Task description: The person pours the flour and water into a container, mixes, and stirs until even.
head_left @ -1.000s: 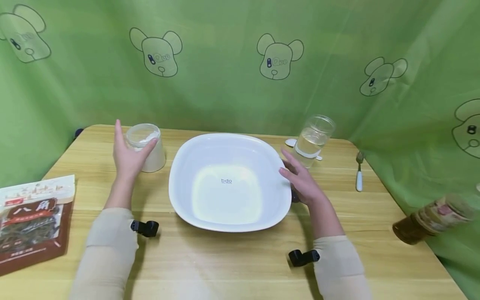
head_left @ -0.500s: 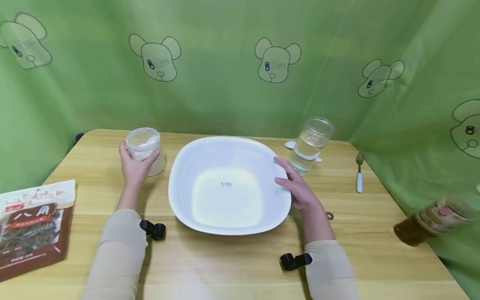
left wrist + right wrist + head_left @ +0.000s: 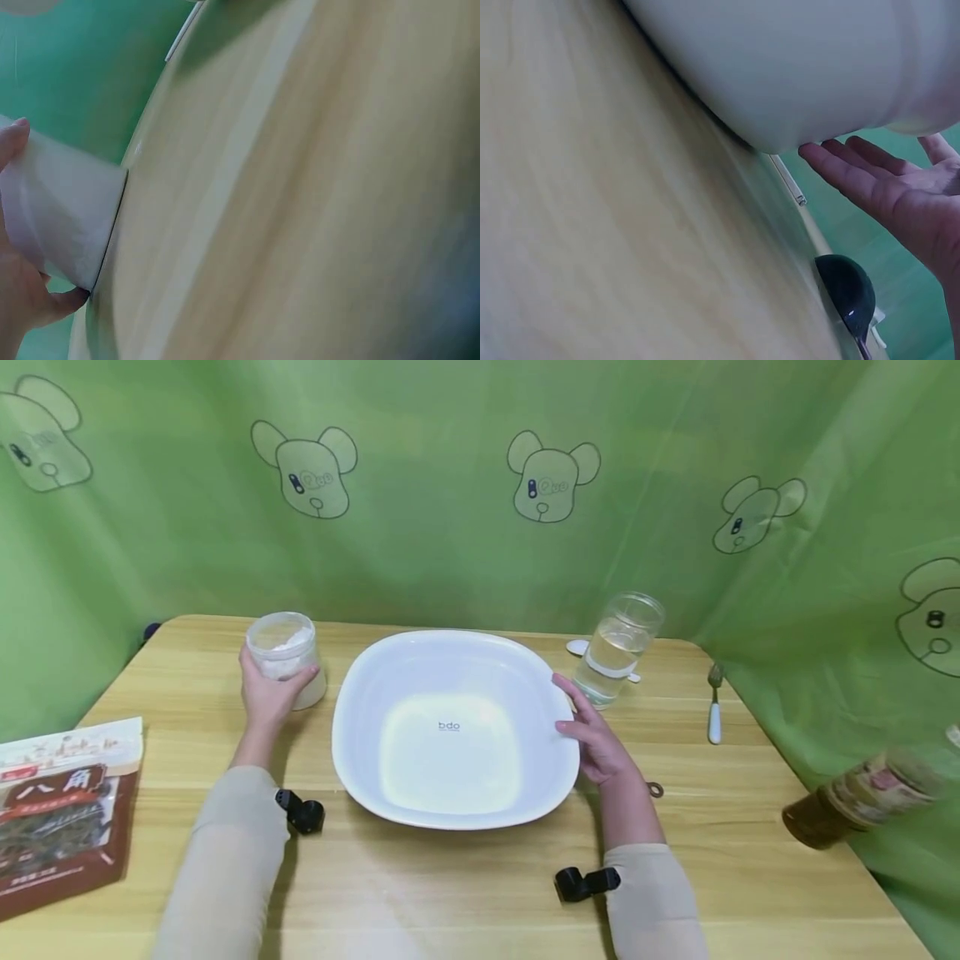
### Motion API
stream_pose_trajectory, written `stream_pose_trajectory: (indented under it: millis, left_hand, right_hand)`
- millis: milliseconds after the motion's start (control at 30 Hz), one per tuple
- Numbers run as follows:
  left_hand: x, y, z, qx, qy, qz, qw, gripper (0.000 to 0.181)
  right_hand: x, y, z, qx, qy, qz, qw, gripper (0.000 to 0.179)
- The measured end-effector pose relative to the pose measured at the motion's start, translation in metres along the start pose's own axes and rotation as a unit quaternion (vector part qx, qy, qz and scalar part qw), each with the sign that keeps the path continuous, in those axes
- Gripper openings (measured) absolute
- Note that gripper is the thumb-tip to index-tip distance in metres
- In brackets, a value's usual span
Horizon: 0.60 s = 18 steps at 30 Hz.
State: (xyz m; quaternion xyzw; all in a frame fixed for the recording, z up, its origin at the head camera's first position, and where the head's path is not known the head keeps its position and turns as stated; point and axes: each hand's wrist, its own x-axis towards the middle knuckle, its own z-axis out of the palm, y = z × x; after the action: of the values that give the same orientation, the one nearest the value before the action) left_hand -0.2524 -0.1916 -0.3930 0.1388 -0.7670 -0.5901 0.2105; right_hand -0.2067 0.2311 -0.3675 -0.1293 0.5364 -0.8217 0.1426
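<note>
My left hand (image 3: 268, 693) grips a translucent plastic jar (image 3: 306, 681) of white powder near the table's back left. Its fingers wrap the far side and the thumb presses the near side. In the left wrist view the jar (image 3: 64, 199) has its base close to the tabletop. A large white basin (image 3: 450, 806) stands in the middle, its inside bare but for a small printed mark. My right hand (image 3: 602, 747) is at the basin's right rim, thumb and index finger overlapping it. The right wrist view shows fingers (image 3: 847, 176) held straight against the outer wall.
Right of the basin stand a clear glass of liquid (image 3: 617, 647) and a white spoon (image 3: 577, 647) behind it. A black ladle (image 3: 847, 292) lies beside my right hand. A fork (image 3: 715, 710), a brown sauce bottle (image 3: 855, 802) and a spice bag (image 3: 67, 827) flank the table.
My left hand has closed in from over the jar's left side and taken hold of it. My right hand has shifted slightly left onto the basin's rim. The basin stays in place.
</note>
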Motion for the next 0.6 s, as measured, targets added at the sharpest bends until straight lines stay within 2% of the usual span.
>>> stream_pose_trajectory:
  millis: [233, 600]
  left_hand:
    - [0.0050, -0.0012, -0.0003, 0.017, -0.005, -0.006, 0.9998, 0.104]
    - [0.0061, -0.0012, 0.0015, 0.021, -0.006, -0.023, 0.9995, 0.104]
  right_hand:
    - [-0.0014, 0.0024, -0.0048, 0.043, -0.023, 0.004, 0.9988, 0.065]
    - [-0.0023, 0.0019, -0.0056, 0.025, -0.015, 0.008, 0.9995, 0.066]
